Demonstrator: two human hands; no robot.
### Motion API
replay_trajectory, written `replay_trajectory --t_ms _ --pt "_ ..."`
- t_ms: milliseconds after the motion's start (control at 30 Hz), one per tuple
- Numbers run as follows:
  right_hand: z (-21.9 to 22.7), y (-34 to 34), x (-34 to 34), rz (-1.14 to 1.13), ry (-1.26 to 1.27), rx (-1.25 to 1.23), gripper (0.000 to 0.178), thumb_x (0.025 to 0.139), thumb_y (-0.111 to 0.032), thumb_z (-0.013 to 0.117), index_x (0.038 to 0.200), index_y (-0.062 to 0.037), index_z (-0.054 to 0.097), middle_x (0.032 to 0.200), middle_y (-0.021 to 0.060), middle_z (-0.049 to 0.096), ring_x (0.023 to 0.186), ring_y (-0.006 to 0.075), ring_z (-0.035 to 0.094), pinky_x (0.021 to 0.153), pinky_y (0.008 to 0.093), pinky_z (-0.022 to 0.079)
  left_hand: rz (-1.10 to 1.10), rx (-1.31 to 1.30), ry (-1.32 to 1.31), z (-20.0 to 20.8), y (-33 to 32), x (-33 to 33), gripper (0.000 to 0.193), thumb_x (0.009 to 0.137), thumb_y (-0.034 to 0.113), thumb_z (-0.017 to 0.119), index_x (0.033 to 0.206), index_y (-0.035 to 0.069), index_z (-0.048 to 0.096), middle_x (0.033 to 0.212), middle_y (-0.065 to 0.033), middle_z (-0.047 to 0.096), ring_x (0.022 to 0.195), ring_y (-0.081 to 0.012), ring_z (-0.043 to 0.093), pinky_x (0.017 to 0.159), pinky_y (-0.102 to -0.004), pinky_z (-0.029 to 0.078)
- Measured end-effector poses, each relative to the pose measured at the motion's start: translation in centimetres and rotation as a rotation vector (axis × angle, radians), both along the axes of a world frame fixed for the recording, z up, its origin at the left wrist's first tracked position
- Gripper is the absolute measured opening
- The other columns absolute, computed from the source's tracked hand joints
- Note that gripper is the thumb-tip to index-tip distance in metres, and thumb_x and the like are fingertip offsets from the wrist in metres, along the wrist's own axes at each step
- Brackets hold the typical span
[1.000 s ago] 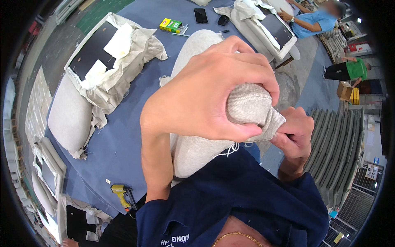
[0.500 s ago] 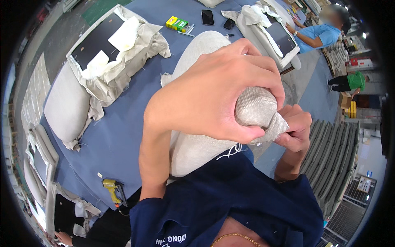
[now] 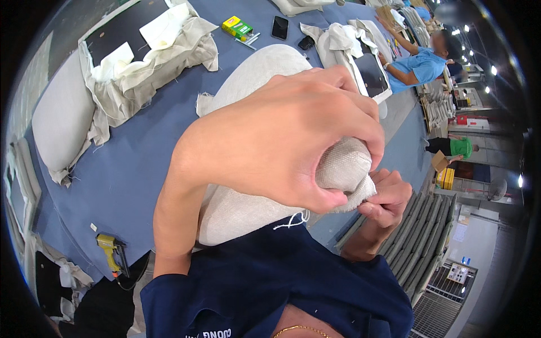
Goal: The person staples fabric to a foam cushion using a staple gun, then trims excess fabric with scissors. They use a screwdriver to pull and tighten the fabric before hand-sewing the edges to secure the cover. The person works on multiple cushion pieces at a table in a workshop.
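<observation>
A long beige fabric-covered cushion (image 3: 248, 217) lies across the blue work table against my body. My left hand (image 3: 276, 135) is wrapped around its rounded padded end (image 3: 341, 163), thumb below and fingers over the top. At that end, my right hand (image 3: 389, 197) pinches the loose edge of the fabric cover (image 3: 362, 194) between thumb and fingers. Frayed white threads (image 3: 293, 221) hang from the cushion near my shirt. My left hand and forearm hide the cushion's middle.
Beige upholstered pieces with dark undersides lie on the blue table (image 3: 152, 174) at left and far right. A yellow staple gun (image 3: 110, 253), phone (image 3: 279, 27) and green-yellow box (image 3: 237, 26) rest there. A person in blue (image 3: 420, 67) works beyond; grey-green panels (image 3: 420, 242) are stacked at right.
The view has shifted, so the table and the tools appear farther left. Both hands keep their hold; the cushion's rounded end and fabric edge sit slightly lower and more left in view.
</observation>
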State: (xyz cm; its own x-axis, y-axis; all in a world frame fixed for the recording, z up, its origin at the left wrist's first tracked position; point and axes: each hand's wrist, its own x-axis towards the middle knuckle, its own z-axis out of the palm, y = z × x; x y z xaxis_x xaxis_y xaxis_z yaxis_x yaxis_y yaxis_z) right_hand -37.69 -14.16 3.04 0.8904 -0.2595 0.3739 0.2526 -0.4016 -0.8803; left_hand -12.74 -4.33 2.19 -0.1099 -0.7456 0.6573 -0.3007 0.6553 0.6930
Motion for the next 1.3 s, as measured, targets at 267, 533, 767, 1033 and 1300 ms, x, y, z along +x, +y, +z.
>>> replay_trajectory --t_ms 267,533,767,1033,1300 --pt "1.3 0.7 0.4 -0.038 0.058 -0.053 0.008 0.075 0.001 0.075 0.075 0.0092 0.074 0.046 0.0078 0.053 0.034 0.0165 0.05 0.037 0.0295 0.029 0.011 -0.01 -0.016 -0.4 0.2 -0.4 0.037 0.059 0.019 0.083 0.094 0.013 0.071 0.099 0.0011 0.067 0.102 -0.0279 0.056 0.079 -0.0397 0.051" --pt "1.5 0.2 0.8 -0.014 0.053 -0.076 0.01 0.074 -0.001 0.076 0.075 0.0087 0.074 0.047 0.0089 0.056 0.035 0.0185 0.052 0.039 0.03 0.032 0.009 -0.023 0.025 -0.3 0.7 0.0 0.035 0.062 0.021 0.081 0.094 0.01 0.071 0.095 -0.0006 0.067 0.103 -0.028 0.058 0.083 -0.0417 0.051" --pt "1.0 0.7 2.2 0.072 0.073 -0.093 0.014 0.079 -0.006 0.076 0.082 0.0082 0.076 0.051 0.0092 0.059 0.039 0.019 0.055 0.041 0.0286 0.037 -0.007 -0.016 -0.013 0.4 2.8 3.4 0.039 0.061 0.018 0.081 0.097 0.01 0.071 0.103 -0.0034 0.068 0.105 -0.0288 0.059 0.088 -0.0402 0.049" --pt "-3.6 2.0 4.0 -0.028 0.25 0.023 0.018 0.089 -0.007 0.07 0.099 0.007 0.075 0.068 0.0097 0.067 0.056 0.0119 0.059 0.05 0.0256 0.043 0.73 0.098 -0.138 2.8 13.6 6.3 0.056 0.055 0.003 0.087 0.107 0.0 0.068 0.12 -0.0165 0.064 0.112 -0.0255 0.061 0.098 -0.0356 0.045" --pt "-9.6 2.7 10.3 -0.172 0.36 0.316 0.022 0.097 -0.017 0.067 0.098 0.0042 0.074 0.071 -0.0033 0.058 0.067 0.0001 0.047 0.055 0.0216 0.033 1.307 0.034 -0.099 -0.6 17.5 7.4 0.034 0.072 -0.003 0.082 0.103 -0.002 0.068 0.111 -0.009 0.067 0.097 -0.0143 0.065 0.083 -0.0252 0.052"
